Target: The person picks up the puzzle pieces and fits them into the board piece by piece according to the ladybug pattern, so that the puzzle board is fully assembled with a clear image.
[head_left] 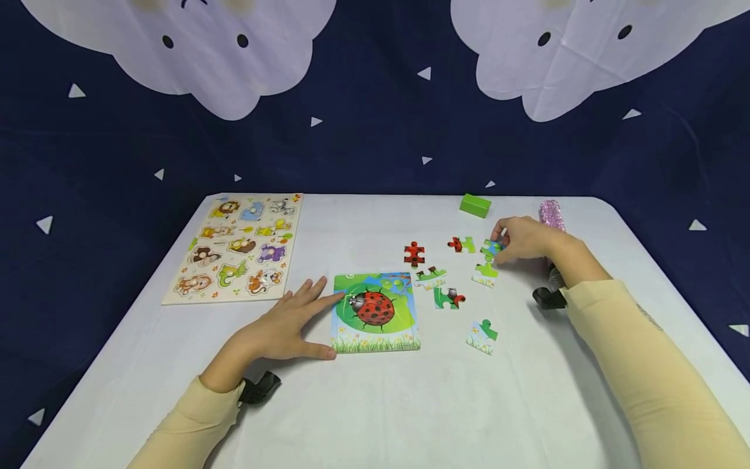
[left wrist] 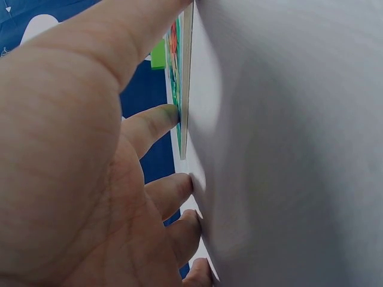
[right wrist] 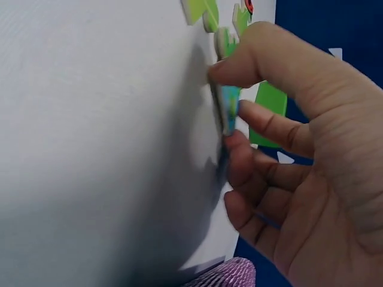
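Observation:
A square ladybug puzzle board point(head_left: 404, 326) lies flat in the middle of the table. My left hand point(head_left: 280, 331) rests beside it with fingers spread, thumb and index finger touching its left side; the board's edge point(left wrist: 187, 89) shows in the left wrist view. Farther right, my right hand point(head_left: 525, 238) pinches a blue-and-green jigsaw piece point(head_left: 489, 248) between thumb and fingers. In the right wrist view this piece point(right wrist: 230, 106) stands tilted. A green-and-white grass piece point(head_left: 485, 273) lies just in front of it. Part of the pinched piece is hidden by the fingers.
Several loose jigsaw pieces lie right of the board, among them a red one point(head_left: 414, 255) and a flowered corner piece point(head_left: 482, 337). An animal knob puzzle point(head_left: 234, 251) is at back left. A green block point(head_left: 475, 206) and a pink glittery object point(head_left: 551, 215) are at the back right.

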Motion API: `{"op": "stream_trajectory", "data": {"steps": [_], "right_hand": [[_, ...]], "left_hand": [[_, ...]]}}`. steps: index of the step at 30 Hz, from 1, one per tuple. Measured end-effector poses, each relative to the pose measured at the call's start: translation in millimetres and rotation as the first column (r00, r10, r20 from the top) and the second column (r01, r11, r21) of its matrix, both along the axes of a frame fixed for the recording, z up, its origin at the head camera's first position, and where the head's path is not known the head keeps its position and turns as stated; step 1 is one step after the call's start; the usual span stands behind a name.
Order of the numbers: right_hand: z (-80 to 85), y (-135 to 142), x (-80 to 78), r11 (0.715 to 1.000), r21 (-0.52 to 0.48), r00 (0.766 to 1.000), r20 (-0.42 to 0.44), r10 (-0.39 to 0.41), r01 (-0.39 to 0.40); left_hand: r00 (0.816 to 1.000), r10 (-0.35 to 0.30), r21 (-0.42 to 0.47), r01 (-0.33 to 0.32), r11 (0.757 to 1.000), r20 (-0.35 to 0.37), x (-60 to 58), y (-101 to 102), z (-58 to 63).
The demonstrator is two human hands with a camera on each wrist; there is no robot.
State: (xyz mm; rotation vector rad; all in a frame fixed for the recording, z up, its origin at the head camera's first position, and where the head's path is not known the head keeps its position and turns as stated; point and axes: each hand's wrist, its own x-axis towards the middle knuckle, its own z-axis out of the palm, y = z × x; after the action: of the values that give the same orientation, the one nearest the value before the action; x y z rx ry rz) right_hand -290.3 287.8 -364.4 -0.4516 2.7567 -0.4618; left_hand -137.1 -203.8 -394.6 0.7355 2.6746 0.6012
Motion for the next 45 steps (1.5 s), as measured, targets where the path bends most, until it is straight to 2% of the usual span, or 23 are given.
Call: {"op": "stream_trajectory", "data": {"steps": [7,15,23,34,45], "right_hand": [[1.1,-2.5,1.5,0.998,-0.049,0.995,-0.095,0.035,-0.04],[2.1,-23.6,7.0,0.989,-0.11,0.988,-0.127,0.085,-0.099],[0.4,-47.0,13.8,0.966,-0.145,0.966,-0.179,0.186,-0.213],[-8.3,-88.5,25.7,0.926,-0.189,0.939,-0.178,0.296,-0.327],[-5.6,-119.0,41.4,0.907,-0.205,0.927,-0.148,0.344,-0.369]], "left_hand": [[1.0,0.0,-0.001,0.0,1.0,-0.004,0.4,0.1,0.2],[1.0,0.006,-0.006,-0.006,1.0,0.006,0.0,0.9,-0.4],[1.0,0.002,-0.009,-0.002,1.0,0.005,-1.7,-0.3,-2.3],[1.0,0.003,-0.003,-0.003,1.0,0.005,-1.8,-0.5,-2.6],[1.0,0.005,-0.003,-0.005,1.0,0.011,-1.4,-0.9,-2.7]]}}
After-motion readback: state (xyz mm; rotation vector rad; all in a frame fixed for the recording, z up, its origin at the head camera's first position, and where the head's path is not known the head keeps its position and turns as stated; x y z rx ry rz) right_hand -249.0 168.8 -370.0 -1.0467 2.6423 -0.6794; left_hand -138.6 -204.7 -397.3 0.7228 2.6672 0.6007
